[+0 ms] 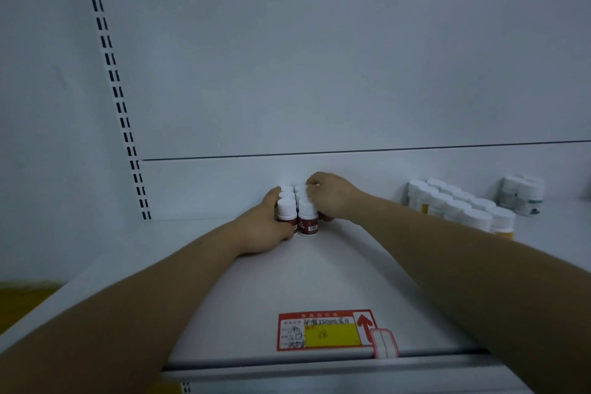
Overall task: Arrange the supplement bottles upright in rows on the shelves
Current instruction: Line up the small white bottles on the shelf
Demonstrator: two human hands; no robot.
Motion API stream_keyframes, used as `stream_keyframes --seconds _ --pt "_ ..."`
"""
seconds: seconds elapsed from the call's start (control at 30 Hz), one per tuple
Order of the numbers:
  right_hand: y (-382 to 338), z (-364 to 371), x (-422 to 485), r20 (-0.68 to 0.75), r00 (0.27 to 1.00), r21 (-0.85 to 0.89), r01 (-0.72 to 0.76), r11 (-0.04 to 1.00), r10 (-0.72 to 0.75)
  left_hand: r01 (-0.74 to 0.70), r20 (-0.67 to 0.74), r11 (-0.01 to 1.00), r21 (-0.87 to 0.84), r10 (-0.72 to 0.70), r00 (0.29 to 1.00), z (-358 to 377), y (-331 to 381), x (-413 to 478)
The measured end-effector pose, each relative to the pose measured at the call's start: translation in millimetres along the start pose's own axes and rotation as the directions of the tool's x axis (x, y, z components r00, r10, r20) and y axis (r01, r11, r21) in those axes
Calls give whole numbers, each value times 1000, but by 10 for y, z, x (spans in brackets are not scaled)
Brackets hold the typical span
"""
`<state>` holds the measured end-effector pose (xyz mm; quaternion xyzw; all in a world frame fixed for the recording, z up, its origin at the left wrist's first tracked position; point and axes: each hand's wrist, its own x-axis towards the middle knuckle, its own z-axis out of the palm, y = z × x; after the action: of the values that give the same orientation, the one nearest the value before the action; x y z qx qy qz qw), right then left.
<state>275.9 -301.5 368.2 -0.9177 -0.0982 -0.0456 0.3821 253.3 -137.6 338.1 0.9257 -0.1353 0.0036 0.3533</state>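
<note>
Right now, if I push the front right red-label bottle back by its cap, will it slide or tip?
Likely tips: the bottle is taller than wide, so push low. It probably slides easily on the smooth white shelf. The row packed behind it should stop it travelling far.

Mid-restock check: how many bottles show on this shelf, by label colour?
Red-label bottles: 6 caps showing, at least one more hidden under the right hand
Yellow-label bottles: about 10
Teal-label bottles: at least 2, too blurred to be sure
Total: about 18 showing
</note>
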Motion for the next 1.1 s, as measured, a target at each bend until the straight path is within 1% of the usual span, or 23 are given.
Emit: stream_keyframes --seconds 0.13,0.23,0.33,0.47,0.53,0.6,0.7,0.83,0.9,1.0,1.07,1.1 --pt "10 -31 6 4 1000 31 -17 999 17 31 18 1000 2 -31 999 -1 -3 3" --pt "15 -46 -1 24 1000 40 -16 999 15 43 29 999 28 -44 999 1 0 15" --pt "13 -63 -28 13 999 29 -32 999 31 74 34 995 71 -77 996 -21 3 -2" --pt "29 -95 -60 34 999 -50 -36 998 38 72 11 979 188 -76 997 -60 -28 -65" --pt "43 -98 -73 20 999 -52 -27 998 28 54 32 977 207 -62 998 -48 -17 -77" --pt "35 -77 -80 15 1000 -97 -3 995 4 24 44 973 229 -35 998 -30 3 -68" --pt "32 -52 -66 5 999 -205 34 978 -34 -12 43 972 234 2 999 -17 8 -53" --pt "36 -90 -85 8 998 -240 59 969 -58 -15 77 973 228 -3 997 -28 9 -53" --pt "13 -151 -105 -12 997 -280 68 957 -75 -11 71 973 232 -6 997 -66 39 -72" --pt "-40 -266 -138 -54 994 -352 66 934 -91 -23 36 943 331 12 999 -108 73 -91" --pt "-61 -300 -180 -52 994 -387 68 920 -95 -22 41 910 414 5 999 -88 95 -109" --pt "-67 -296 -211 -37 995 -407 72 910 -96 -30 49 903 429 10 999 -61 99 -118"
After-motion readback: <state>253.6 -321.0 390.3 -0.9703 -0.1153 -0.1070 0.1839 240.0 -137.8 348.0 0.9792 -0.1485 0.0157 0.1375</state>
